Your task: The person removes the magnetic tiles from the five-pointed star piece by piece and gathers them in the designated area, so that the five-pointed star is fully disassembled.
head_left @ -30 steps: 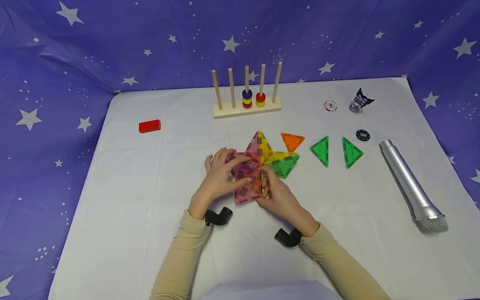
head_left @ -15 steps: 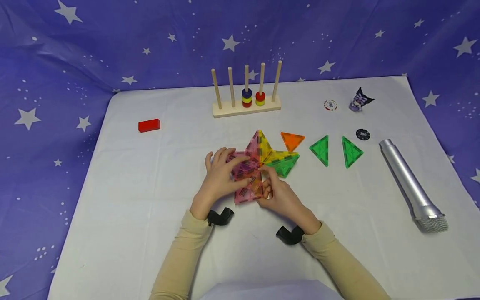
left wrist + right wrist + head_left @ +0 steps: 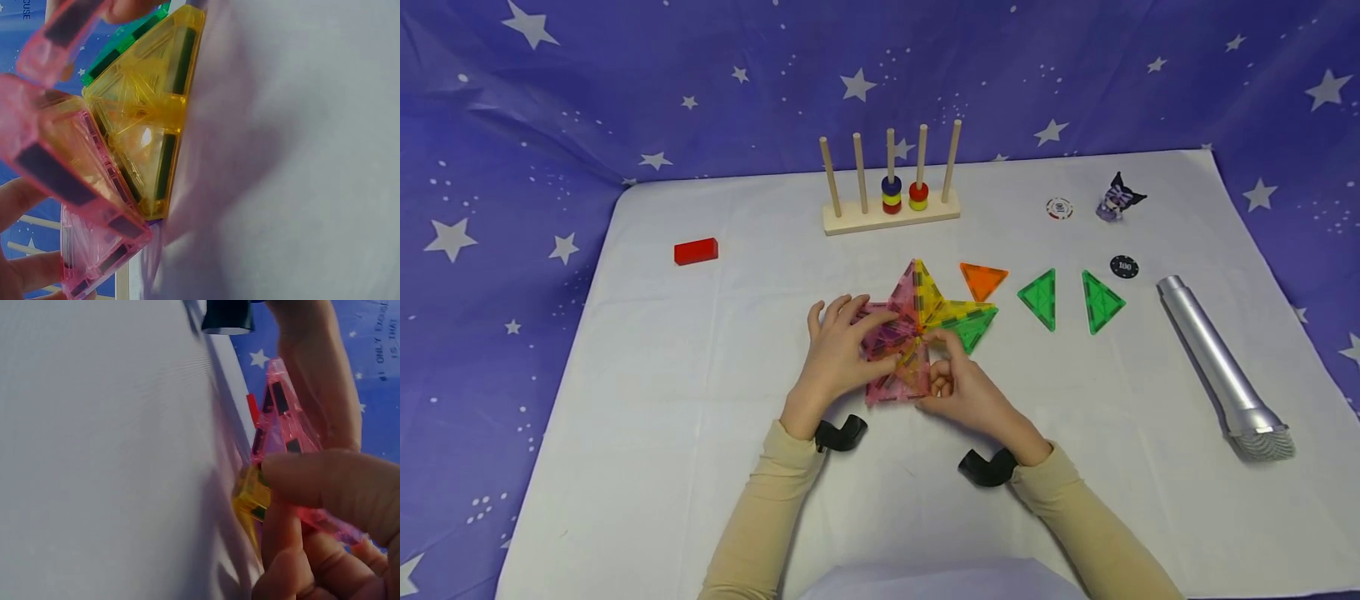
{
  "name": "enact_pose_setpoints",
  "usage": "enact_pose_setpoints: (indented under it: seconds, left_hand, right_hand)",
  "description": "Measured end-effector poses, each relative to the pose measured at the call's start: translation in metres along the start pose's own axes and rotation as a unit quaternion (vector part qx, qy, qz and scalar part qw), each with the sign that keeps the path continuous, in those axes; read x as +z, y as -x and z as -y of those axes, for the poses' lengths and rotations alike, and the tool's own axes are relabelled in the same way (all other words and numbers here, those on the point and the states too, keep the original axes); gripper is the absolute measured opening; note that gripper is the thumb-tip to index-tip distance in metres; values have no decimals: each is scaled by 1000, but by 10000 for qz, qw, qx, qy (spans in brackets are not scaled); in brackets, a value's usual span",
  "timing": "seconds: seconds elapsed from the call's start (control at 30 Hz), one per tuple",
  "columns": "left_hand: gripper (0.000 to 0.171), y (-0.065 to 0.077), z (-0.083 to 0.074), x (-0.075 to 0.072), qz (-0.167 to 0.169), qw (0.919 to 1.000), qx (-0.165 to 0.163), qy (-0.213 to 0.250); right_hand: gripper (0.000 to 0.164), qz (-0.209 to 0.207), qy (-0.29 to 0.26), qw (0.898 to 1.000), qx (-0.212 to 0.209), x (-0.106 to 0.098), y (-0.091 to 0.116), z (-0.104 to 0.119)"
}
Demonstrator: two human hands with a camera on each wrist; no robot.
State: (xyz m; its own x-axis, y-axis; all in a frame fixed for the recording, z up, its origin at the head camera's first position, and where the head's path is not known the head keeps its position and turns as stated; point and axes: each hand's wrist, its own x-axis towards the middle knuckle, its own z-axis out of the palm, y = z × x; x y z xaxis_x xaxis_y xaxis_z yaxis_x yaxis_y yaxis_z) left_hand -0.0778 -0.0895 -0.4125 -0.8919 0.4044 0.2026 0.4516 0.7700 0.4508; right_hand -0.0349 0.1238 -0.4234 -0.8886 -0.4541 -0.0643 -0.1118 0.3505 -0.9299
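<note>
Translucent magnetic tiles, joined in a star-like shape, lie between the hands at the middle of the table. Pink tiles (image 3: 891, 390) form the left and near side, and yellow tiles (image 3: 951, 313) and a green tile (image 3: 976, 327) the far right side. My left hand (image 3: 835, 354) holds the pink part, thumb at the near side and fingers spread over the far left. With thumb and fingers my right hand (image 3: 973, 392) pinches the near pink tile's right edge. A yellow tile (image 3: 137, 125) stands beside the raised pink tile (image 3: 56, 169) in the left wrist view.
Right of the shape lie a loose orange triangle (image 3: 982, 281), two green triangles (image 3: 1041, 300), poker chips (image 3: 1124, 267), a figurine (image 3: 1118, 200) and a silver microphone (image 3: 1221, 362). Behind stands a wooden peg stand (image 3: 891, 218) with rings. A red block (image 3: 696, 251) lies at left.
My right hand has shifted slightly right, carrying the near pink tile's right edge outward. Yellow now shows through near its top. The left hand keeps its place on the pink part.
</note>
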Motion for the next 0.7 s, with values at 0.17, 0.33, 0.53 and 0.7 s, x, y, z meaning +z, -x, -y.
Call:
enact_pose_setpoints:
  seconds: [0.17, 0.33, 0.53, 0.7]
  left_hand:
    - [51, -1, 0, 0, 6, 10000, 6, 17]
    - [50, -2, 0, -1, 93, 9999, -19, 83]
    - [50, -1, 0, -2, 152, 9996, -46, 228]
    - [50, -1, 1, -1, 120, 9993, -20, 351]
  right_hand:
    - [76, 252, -932, 9952, 131, -16, 10, 10]
    - [78, -81, -1427, 9897, 85, -42, 29, 11]
    - [79, -1161, -1532, 9812, 186, -80, 62, -23]
    - [74, -2106, -1538, 9619, 818, -112, 92, -41]
